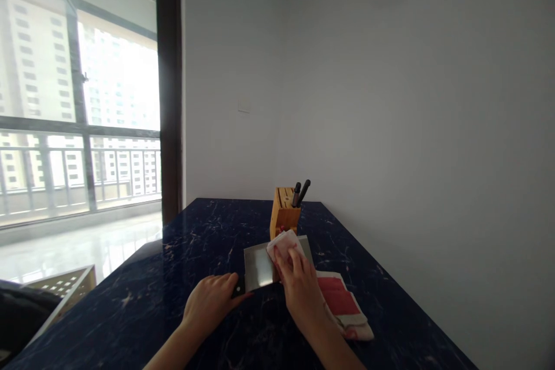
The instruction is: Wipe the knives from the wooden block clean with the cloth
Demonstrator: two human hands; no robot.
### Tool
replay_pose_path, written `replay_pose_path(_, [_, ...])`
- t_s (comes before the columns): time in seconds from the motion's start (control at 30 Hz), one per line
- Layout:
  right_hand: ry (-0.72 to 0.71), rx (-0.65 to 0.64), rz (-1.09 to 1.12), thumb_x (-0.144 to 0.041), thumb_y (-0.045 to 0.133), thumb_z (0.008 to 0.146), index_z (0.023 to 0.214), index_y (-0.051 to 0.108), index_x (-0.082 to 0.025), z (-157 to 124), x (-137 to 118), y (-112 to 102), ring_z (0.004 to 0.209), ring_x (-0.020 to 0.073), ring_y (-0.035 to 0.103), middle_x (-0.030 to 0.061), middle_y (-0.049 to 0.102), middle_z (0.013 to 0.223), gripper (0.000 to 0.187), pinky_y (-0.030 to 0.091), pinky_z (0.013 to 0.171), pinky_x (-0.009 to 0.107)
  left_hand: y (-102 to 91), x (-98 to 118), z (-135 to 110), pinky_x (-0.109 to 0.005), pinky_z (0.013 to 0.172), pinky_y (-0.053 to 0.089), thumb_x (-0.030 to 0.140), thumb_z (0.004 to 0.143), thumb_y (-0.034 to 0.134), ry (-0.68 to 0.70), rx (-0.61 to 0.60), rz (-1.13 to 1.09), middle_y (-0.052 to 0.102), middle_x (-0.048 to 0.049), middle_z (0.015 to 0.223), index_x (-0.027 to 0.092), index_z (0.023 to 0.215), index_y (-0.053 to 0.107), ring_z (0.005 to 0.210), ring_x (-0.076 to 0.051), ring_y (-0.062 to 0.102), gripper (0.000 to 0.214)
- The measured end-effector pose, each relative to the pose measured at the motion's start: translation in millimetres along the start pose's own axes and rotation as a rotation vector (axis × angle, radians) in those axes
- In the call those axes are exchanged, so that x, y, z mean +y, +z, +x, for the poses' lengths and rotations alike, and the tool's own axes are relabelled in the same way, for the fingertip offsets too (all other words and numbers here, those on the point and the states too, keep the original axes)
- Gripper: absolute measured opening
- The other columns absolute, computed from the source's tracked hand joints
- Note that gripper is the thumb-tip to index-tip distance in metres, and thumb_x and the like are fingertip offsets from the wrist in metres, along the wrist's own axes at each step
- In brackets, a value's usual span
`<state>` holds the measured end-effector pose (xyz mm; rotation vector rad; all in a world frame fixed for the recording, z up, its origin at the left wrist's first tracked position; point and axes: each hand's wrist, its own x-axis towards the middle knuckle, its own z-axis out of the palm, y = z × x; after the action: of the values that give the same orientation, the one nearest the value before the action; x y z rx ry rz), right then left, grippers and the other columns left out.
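Note:
A cleaver point(259, 266) with a broad shiny blade is held level above the dark table, its blade toward the right. My left hand point(213, 299) is closed around its black handle. In my right hand point(299, 284) is a folded pink and white cloth point(285, 243), pressed against the flat of the blade and covering part of it. Just behind the blade stands a wooden knife block point(286, 217) with black-handled tools point(302, 192) in its slots. Under my right forearm lies a second red and white cloth point(340, 296), partly hidden.
The dark blue marbled table point(208, 237) reaches back to a grey wall point(390, 127). At the lower left, a chair-like frame with a perforated panel point(65, 283) stands beside the table edge. A large window point(117, 81) with a railing is on the left.

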<state>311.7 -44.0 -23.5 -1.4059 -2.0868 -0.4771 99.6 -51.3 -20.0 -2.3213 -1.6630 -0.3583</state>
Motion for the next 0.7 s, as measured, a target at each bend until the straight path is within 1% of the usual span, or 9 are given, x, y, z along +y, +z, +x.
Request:
replay_pose_path(0.07, [-0.005,-0.011,-0.009,-0.011,0.040,0.082,0.134,0.024,-0.032,-0.6,-0.5,0.3,0.110,0.0243,0.038,0.0072,0.041,0.126,0.059,0.033,0.088,0.036,1.8,-1.0,-0.1,-0.034,0.064,0.041,0.060,0.082,0.025,0.016,-0.003,-0.002,0.066,-0.0034,0.077,0.021,0.081,0.056,0.074,-0.025,0.062,0.050])
replay_pose_path(0.13, [-0.057,-0.032,0.008,-0.015,0.042,0.082,0.135,0.022,-0.034,-2.6,-7.0,0.7,0.109,0.0237,0.039,0.0063,0.042,0.124,0.060,0.033,0.088,0.036,3.7,-1.6,-0.3,-0.034,0.064,0.041,0.058,0.083,0.028,0.027,-0.013,-0.012,0.066,-0.0033,0.077,0.021,0.081,0.056,0.074,-0.024,0.062,0.047])
replay_pose_path(0.23, [-0.126,-0.053,0.045,-0.026,0.046,0.082,0.134,0.020,-0.038,-4.3,-17.0,-0.8,0.107,0.0240,0.040,0.0037,0.042,0.125,0.060,0.031,0.089,0.038,5.1,-1.6,-0.1,-0.032,0.066,0.041,0.049,0.084,0.036,0.041,-0.031,-0.032,0.066,-0.0024,0.079,0.022,0.082,0.055,0.076,-0.023,0.062,0.034])
replay_pose_path(0.3, [-0.106,-0.040,0.038,-0.028,0.044,0.083,0.133,0.020,-0.040,-3.0,-17.0,-3.6,0.107,0.0240,0.040,0.0032,0.042,0.124,0.057,0.031,0.088,0.039,5.2,-0.9,0.3,-0.031,0.067,0.040,0.040,0.083,0.041,0.038,-0.045,-0.040,0.065,-0.0017,0.080,0.022,0.083,0.055,0.078,-0.022,0.061,0.023])
replay_pose_path(0.4, [-0.009,-0.014,-0.003,-0.024,0.044,0.083,0.132,0.024,-0.040,0.2,-9.4,-5.8,0.103,0.0241,0.041,0.0045,0.042,0.124,0.055,0.033,0.083,0.038,5.6,1.5,0.8,-0.030,0.068,0.040,0.030,0.079,0.045,0.026,-0.072,-0.046,0.065,-0.0011,0.083,0.022,0.085,0.054,0.080,-0.021,0.061,0.013])
replay_pose_path(0.5, [0.032,-0.024,-0.026,-0.018,0.044,0.081,0.133,0.026,-0.037,0.2,-6.9,-1.2,0.098,0.0232,0.044,0.0061,0.044,0.120,0.058,0.034,0.080,0.036,7.7,4.5,0.6,-0.030,0.068,0.041,0.023,0.076,0.044,0.024,-0.108,-0.049,0.066,-0.0011,0.085,0.022,0.084,0.054,0.081,-0.021,0.061,0.013])
replay_pose_path(0.6, [-0.014,-0.046,-0.036,-0.014,0.040,0.083,0.133,0.025,-0.037,-2.2,-14.4,5.8,0.098,0.0226,0.044,0.0061,0.047,0.117,0.057,0.033,0.081,0.035,9.4,6.1,0.2,-0.030,0.068,0.041,0.022,0.074,0.044,0.019,-0.144,-0.052,0.066,-0.0018,0.086,0.022,0.084,0.055,0.082,-0.021,0.062,0.015])
replay_pose_path(0.7, [-0.057,-0.057,-0.041,-0.015,0.038,0.083,0.131,0.028,-0.039,-1.5,-17.8,5.9,0.100,0.0228,0.043,0.0050,0.047,0.119,0.055,0.032,0.082,0.036,8.5,6.7,0.1,-0.031,0.070,0.042,0.022,0.073,0.043,0.004,-0.161,-0.046,0.066,-0.0022,0.086,0.022,0.084,0.055,0.083,-0.022,0.062,0.016])
